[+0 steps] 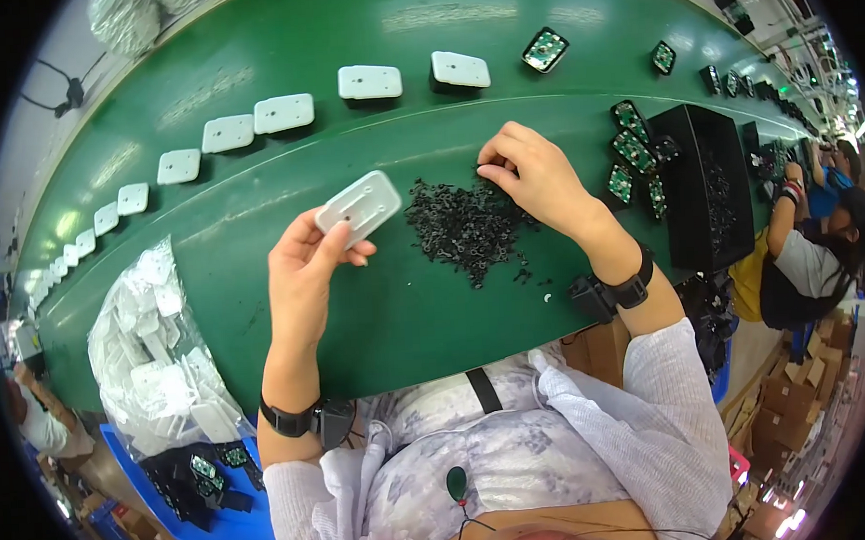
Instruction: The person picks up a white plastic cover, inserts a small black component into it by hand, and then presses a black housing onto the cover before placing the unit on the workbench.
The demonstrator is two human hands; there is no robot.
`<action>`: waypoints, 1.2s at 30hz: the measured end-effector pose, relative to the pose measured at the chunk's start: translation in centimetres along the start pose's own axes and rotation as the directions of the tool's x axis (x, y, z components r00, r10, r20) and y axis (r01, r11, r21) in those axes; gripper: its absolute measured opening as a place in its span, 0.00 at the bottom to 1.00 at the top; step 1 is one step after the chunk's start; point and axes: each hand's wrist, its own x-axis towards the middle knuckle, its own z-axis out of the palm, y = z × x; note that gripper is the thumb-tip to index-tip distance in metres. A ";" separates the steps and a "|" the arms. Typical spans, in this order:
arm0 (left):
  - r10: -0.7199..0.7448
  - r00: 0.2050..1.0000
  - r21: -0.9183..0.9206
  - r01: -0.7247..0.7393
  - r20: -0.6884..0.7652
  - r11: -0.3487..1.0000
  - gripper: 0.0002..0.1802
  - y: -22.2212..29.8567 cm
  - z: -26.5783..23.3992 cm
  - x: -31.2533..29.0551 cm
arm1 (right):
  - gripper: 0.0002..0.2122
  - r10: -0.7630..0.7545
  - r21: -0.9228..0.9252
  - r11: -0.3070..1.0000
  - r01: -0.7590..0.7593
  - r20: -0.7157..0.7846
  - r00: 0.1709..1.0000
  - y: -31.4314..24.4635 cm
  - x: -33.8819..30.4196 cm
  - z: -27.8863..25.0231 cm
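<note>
My left hand (309, 261) holds a white plastic cover (360, 209), its thumb across the face and its fingers beneath. The cover is tilted, with small holes and a shallow recess showing. On the green table in front of me lies a loose heap of tiny black plastic parts (465, 230). My right hand (530, 174) is at the heap's upper right edge, thumb and forefinger pinched together. A small dark bit shows at those fingertips, seemingly one of the black parts; its exact shape is too small to make out.
White-topped housings (369, 82) line the far side. Green circuit boards in black shells (633, 150) lie beside a black box (695, 196) at right. At left are a clear bag of white covers (152, 364) and a blue bin (177, 508). Co-workers (818, 263) sit farther right.
</note>
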 end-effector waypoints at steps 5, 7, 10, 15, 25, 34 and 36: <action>0.032 0.999 -0.039 -0.031 0.032 0.999 0.10 0.5 2.4 0.4 | 0.04 -0.022 -0.059 0.998 0.019 -0.044 0.999 -0.3 -0.1 0.1; 0.047 0.999 -0.038 -0.046 0.011 0.998 0.10 0.7 3.1 0.7 | 0.03 -0.055 -0.091 0.995 0.050 -0.055 0.997 -0.4 0.2 -0.1; 0.192 0.979 -0.046 -0.195 -0.072 0.980 0.10 -0.4 3.5 1.3 | 0.03 -0.056 0.050 0.997 0.062 -0.107 0.993 -1.3 1.2 0.5; 0.297 0.947 0.202 -0.268 -0.125 0.942 0.08 -1.9 3.0 1.2 | 0.03 0.164 0.315 0.939 -0.139 -0.056 0.985 -1.9 1.4 1.3; 0.639 0.742 0.451 -0.509 -0.202 0.733 0.09 -2.5 3.0 0.8 | 0.02 0.202 0.706 0.698 -0.119 -0.035 0.979 -6.5 1.1 0.4; 0.751 0.660 0.443 -0.673 -0.001 0.592 0.19 -2.2 3.2 0.3 | 0.11 0.115 0.786 0.611 -0.093 0.028 0.993 -9.2 0.2 2.3; 0.723 0.685 0.490 -0.661 0.086 0.568 0.17 -2.5 3.3 0.2 | 0.13 0.079 0.790 0.607 -0.085 0.046 0.996 -8.8 0.1 2.4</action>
